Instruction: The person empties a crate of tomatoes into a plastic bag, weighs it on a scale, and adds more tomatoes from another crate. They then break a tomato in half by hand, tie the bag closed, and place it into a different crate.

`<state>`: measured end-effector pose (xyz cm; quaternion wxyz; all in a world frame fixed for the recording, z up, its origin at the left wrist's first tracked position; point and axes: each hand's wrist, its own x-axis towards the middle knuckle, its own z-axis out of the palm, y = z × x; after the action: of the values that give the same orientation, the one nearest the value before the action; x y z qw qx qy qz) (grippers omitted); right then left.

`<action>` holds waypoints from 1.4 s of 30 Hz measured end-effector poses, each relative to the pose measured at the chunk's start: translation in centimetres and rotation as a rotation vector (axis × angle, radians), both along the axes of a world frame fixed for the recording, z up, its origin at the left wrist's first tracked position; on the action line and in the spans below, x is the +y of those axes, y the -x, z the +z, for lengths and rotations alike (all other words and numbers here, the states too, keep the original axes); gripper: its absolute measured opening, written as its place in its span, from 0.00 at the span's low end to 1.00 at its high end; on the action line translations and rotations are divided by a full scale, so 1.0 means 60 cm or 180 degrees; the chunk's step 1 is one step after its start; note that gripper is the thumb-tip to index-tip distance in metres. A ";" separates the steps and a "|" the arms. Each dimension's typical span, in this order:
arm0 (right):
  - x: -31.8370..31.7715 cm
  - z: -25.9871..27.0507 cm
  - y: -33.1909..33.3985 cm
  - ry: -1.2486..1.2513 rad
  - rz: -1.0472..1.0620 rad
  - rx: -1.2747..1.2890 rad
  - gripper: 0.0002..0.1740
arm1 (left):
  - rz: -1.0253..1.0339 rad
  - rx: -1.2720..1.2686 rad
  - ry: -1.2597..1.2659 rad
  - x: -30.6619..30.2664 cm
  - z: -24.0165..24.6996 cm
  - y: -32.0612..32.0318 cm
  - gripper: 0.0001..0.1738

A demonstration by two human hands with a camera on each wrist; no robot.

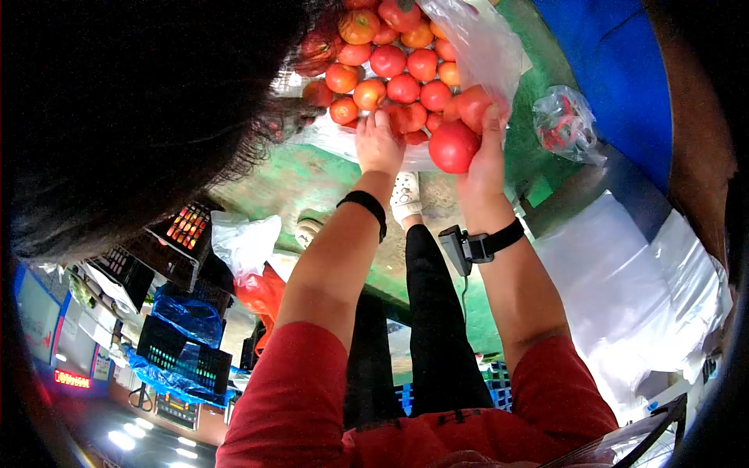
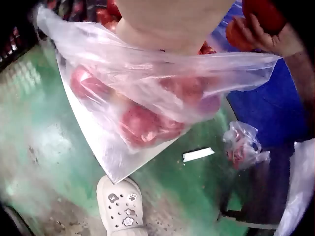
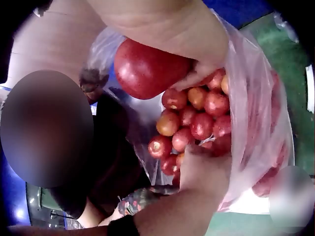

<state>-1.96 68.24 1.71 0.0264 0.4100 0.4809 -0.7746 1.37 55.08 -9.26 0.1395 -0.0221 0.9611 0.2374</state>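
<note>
In the head view, my right hand (image 1: 488, 152) grips two large red tomatoes, the nearer tomato (image 1: 455, 147) lying against the palm side and the other tomato (image 1: 472, 107) behind it. The right wrist view shows one big tomato (image 3: 147, 69) under that hand, above the heap. My left hand (image 1: 380, 146) reaches into a clear plastic bag (image 1: 495, 47) full of red and orange tomatoes (image 1: 403, 88). Its fingertips are among the fruit, beside a blurred tomato; I cannot tell whether they pinch one. From the left wrist, the bag's side (image 2: 147, 73) hides its fingers.
A small knotted plastic bag (image 1: 566, 121) lies on the green floor to the right, near a blue surface (image 1: 624, 70). White plastic sheeting (image 1: 608, 265) spreads along the right. Dark hair (image 1: 140, 117) fills the upper left. A white clog (image 2: 120, 204) stands close to the bag.
</note>
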 end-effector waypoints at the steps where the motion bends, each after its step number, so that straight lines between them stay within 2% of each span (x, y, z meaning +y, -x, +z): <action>1: 0.008 -0.003 0.004 0.0013 -0.0012 0.0016 0.33 | -0.0012 0.0016 0.0013 -0.002 0.004 0.003 0.29; 3: 0.032 -0.010 0.008 -0.0480 0.0073 0.0359 0.31 | 0.0032 -0.0541 -0.0575 -0.008 0.021 0.001 0.30; 4: 0.045 -0.010 0.014 -0.0438 0.0035 0.0399 0.29 | 0.0094 -0.0489 -0.0793 -0.011 0.030 0.002 0.29; 5: 0.057 -0.008 0.017 -0.0432 0.0036 0.0410 0.29 | 0.0096 -0.0478 -0.0788 -0.015 0.040 0.004 0.29; 7: 0.074 0.003 0.028 -0.0468 -0.0069 0.0174 0.27 | -0.0610 -0.1292 -0.0351 -0.026 0.070 0.008 0.25; 9: 0.078 0.006 0.043 -0.0656 -0.0109 0.0170 0.28 | -0.0829 -0.1051 -0.0242 -0.038 0.111 0.007 0.21; 11: 0.080 0.007 0.052 -0.0456 -0.0001 0.0180 0.28 | -0.0840 -0.0098 0.0176 -0.057 0.141 0.008 0.19; 12: 0.076 0.008 0.053 -0.0449 -0.0003 0.0183 0.28 | -0.0797 0.0011 0.0178 -0.072 0.137 0.002 0.16; 13: 0.065 0.014 0.058 -0.0356 -0.0072 0.0135 0.27 | -0.0796 0.0013 0.0185 -0.083 0.142 0.000 0.16; 15: 0.056 0.017 0.064 -0.0254 -0.0136 0.0093 0.27 | -0.0909 -0.0995 0.0168 -0.099 0.155 -0.004 0.13; 17: 0.054 0.012 0.070 -0.0842 -0.0272 0.0265 0.27 | -0.1089 -0.0868 0.0098 -0.102 0.174 -0.011 0.10; 19: 0.065 0.024 0.078 -0.0863 -0.0354 0.0191 0.27 | -0.1321 -0.0566 -0.0284 -0.087 0.201 -0.020 0.07; 21: 0.072 0.029 0.079 -0.0886 -0.0427 0.0109 0.27 | -0.1202 -0.0554 -0.0419 -0.070 0.219 -0.017 0.06; 24: 0.082 0.001 0.068 -0.1495 0.0160 -0.0039 0.28 | -0.1156 -0.0704 -0.0457 -0.060 0.229 -0.004 0.06; 25: 0.078 -0.013 0.053 -0.1501 0.0170 -0.0024 0.28 | -0.1145 -0.0689 -0.0462 -0.060 0.229 -0.004 0.06; 27: 0.058 -0.031 0.035 -0.1822 0.0957 -0.0195 0.31 | -0.1009 -0.0595 -0.0472 -0.063 0.224 -0.005 0.06; 29: 0.038 -0.021 0.035 -0.1766 0.1994 -0.0582 0.34 | -0.1024 -0.0520 -0.0497 -0.067 0.224 -0.005 0.06; 30: 0.038 -0.088 0.006 -0.2097 0.1996 -0.0866 0.35 | -0.1035 -0.0466 -0.0523 -0.068 0.226 -0.003 0.06; 31: 0.048 -0.140 -0.001 -0.2101 0.1977 -0.0868 0.35 | -0.1054 -0.0461 -0.0526 -0.068 0.229 -0.002 0.06; 33: 0.069 -0.207 0.007 -0.1929 0.1048 -0.0510 0.31 | -0.1116 -0.0427 -0.0630 -0.064 0.233 0.004 0.06; 34: 0.073 -0.174 0.047 -0.2277 0.0929 -0.0849 0.20 | -0.1152 -0.0410 -0.0634 -0.059 0.230 0.005 0.06; 35: 0.069 -0.130 0.085 -0.2282 0.0886 -0.0852 0.20 | -0.1304 -0.0470 -0.0615 -0.052 0.227 0.002 0.06; 37: 0.059 -0.072 0.127 -0.0735 0.0199 -0.0738 0.18 | -0.1515 -0.0548 -0.0604 -0.036 0.226 -0.010 0.06; 38: 0.068 -0.115 0.131 -0.0750 0.0119 -0.0744 0.18 | -0.1637 -0.0529 -0.0755 -0.027 0.226 -0.012 0.06; 39: 0.083 -0.191 0.137 -0.1995 0.1461 -0.1008 0.18 | -0.1760 -0.0520 -0.0905 -0.022 0.227 -0.015 0.06; 40: 0.082 -0.211 0.144 -0.3201 0.2856 -0.1259 0.18 | -0.1790 -0.0448 -0.1041 -0.021 0.230 -0.012 0.07; 41: 0.077 -0.229 0.142 -0.3548 0.3262 -0.1278 0.18 | -0.1833 -0.0461 -0.1040 -0.022 0.227 -0.011 0.07; 42: 0.072 -0.248 0.138 -0.3486 0.3211 -0.1254 0.18 | -0.1616 -0.0412 -0.1016 -0.025 0.222 -0.011 0.07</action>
<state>-10.26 72.57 -13.18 0.2549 0.2260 0.9109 -0.2329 2.03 53.60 4.08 0.2570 0.2259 0.8755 0.3411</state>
